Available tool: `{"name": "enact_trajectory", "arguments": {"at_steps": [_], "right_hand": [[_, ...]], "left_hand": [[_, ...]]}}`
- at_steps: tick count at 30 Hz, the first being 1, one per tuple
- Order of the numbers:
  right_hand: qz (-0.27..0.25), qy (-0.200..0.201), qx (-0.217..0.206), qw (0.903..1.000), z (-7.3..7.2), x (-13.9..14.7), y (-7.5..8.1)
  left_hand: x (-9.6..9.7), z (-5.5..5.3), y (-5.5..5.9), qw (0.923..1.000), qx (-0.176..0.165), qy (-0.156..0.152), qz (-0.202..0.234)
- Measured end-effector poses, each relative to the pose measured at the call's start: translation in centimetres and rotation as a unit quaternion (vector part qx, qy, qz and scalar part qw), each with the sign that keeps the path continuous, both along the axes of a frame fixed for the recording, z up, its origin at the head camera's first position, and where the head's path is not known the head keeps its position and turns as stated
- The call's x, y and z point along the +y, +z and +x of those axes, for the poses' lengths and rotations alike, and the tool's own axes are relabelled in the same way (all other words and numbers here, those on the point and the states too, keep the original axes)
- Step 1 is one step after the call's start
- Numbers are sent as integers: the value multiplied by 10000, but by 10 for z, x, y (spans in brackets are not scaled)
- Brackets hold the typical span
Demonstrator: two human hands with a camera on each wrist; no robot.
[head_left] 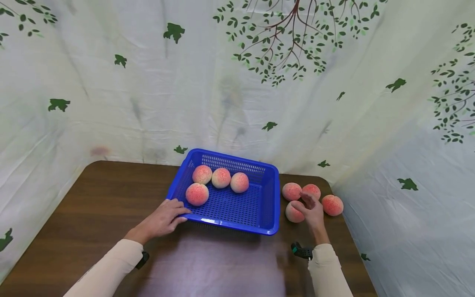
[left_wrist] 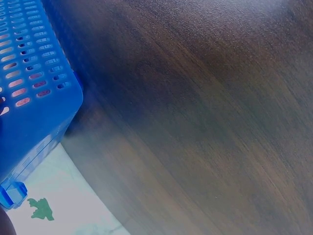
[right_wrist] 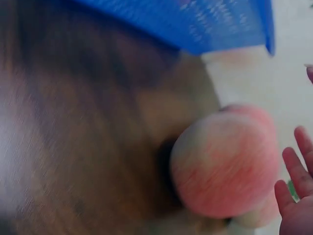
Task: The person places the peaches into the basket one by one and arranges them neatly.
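Note:
A blue plastic basket [head_left: 231, 225] with perforated walls holds several peaches, among them a front one [head_left: 197, 194] and one toward the middle [head_left: 239, 182]. My left hand [head_left: 165, 217] grips the basket's rim at its near left corner. To the right of the basket, my right hand [head_left: 313, 210] hovers among several loose peaches, its fingers extended and nothing grasped. Nearest to it is a peach [right_wrist: 225, 166], just left of the fingers in the right wrist view. Another peach [head_left: 332, 205] lies to the hand's right, and one [head_left: 311, 190] behind it is partly covered.
Everything stands on a dark brown wooden table [head_left: 111, 194]. A pale curtain [head_left: 208, 82] printed with leaves and branches hangs along the back and sides, close behind the basket. The table's right edge runs near the loose peaches.

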State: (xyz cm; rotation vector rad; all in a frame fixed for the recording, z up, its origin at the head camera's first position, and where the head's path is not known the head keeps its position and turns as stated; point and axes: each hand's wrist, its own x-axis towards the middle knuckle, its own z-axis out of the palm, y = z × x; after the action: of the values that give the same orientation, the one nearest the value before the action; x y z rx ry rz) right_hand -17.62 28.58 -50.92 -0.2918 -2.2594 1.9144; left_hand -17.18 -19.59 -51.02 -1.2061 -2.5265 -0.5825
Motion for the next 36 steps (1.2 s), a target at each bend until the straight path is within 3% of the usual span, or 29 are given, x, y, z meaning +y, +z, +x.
{"name": "enact_trajectory", "arguments": {"at_steps": [4, 13, 20, 36], "right_hand": [[48, 32, 59, 10000, 1, 8, -13], [574, 222, -250, 9978, 3, 15, -33], [926, 157, -554, 9940, 5, 14, -42], [1029, 120, -487, 9934, 4, 15, -51]], "left_hand": [[0, 1, 1, 10000, -69, 36, -32], [0, 1, 2, 9998, -148, 56, -85], [0, 2, 1, 9993, -339, 114, -146], [0, 4, 5, 9972, -607, 270, -332]]}}
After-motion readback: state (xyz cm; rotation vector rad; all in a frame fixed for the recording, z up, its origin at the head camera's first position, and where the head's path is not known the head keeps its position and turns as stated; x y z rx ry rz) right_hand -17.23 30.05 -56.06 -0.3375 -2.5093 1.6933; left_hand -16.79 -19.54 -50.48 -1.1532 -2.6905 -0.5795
